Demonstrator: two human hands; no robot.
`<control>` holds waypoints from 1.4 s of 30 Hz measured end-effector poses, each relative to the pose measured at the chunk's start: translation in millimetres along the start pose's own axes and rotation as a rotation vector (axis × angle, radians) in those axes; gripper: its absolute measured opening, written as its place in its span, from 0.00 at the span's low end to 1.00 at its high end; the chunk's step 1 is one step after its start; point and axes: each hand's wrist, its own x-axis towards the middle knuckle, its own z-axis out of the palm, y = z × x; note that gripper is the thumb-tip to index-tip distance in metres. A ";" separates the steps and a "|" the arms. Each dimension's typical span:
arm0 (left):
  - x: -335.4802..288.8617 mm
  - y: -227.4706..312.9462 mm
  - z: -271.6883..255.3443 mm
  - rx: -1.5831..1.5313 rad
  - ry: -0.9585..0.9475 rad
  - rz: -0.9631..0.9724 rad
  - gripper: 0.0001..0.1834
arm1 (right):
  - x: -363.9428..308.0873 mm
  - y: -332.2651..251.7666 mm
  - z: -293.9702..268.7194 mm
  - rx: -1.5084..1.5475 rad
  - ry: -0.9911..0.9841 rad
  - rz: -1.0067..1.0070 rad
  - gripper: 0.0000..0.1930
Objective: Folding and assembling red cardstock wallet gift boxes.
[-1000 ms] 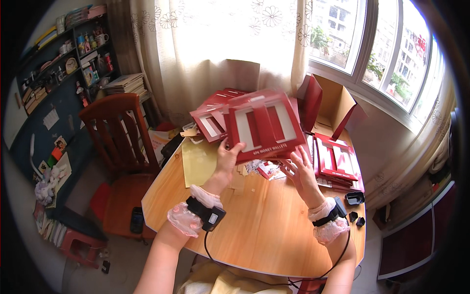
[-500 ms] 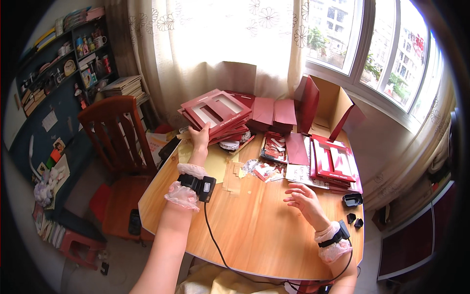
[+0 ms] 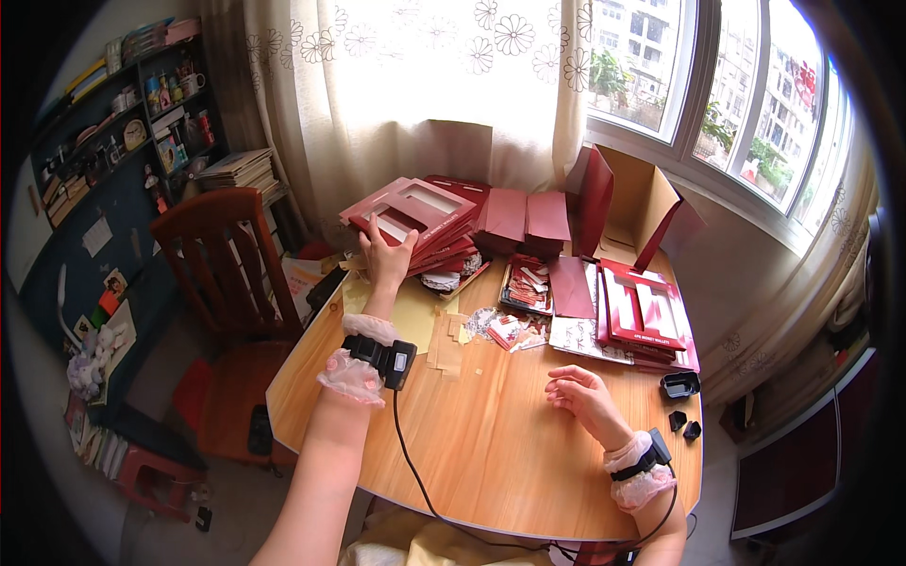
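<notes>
My left hand (image 3: 385, 255) lies against the near edge of a stack of flat red boxes (image 3: 415, 203) with cut-out windows, at the back left of the wooden table. Its fingers are spread over the top box's near border, and the thumb is apart from them. The boxes sit unevenly on one another, with white patterned pieces (image 3: 442, 280) under them. Above the table's right half hovers my right hand (image 3: 587, 404), palm turned inward and fingers loosely bent, with nothing in it. Both wrists wear black strapped devices over frilly pink cuffs.
Dark red envelopes (image 3: 510, 215) stand in piles beside an opened cardboard box (image 3: 628, 203). A black tray (image 3: 528, 286) holds small red and white pieces. More window boxes (image 3: 642, 311) lie at right, near small black containers (image 3: 679, 384). A chair (image 3: 226, 274) stands left.
The top red box has come down flatter onto the stack, and my left hand has shifted slightly left with fingers more spread. My right hand's fingers have curled in a little.
</notes>
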 end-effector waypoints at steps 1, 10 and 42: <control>-1.7 -0.4 4.0 -0.005 -0.008 0.000 0.53 | -1.4 -0.2 -1.2 0.000 0.009 -0.001 0.12; 8.3 -10.6 12.4 -0.037 -0.013 0.193 0.41 | -1.0 0.4 -1.0 -0.003 -0.021 0.038 0.10; -60.4 -22.3 -34.3 -0.801 -0.165 -0.273 0.18 | 32.7 -60.6 -216.1 -1.002 1.026 -0.115 0.28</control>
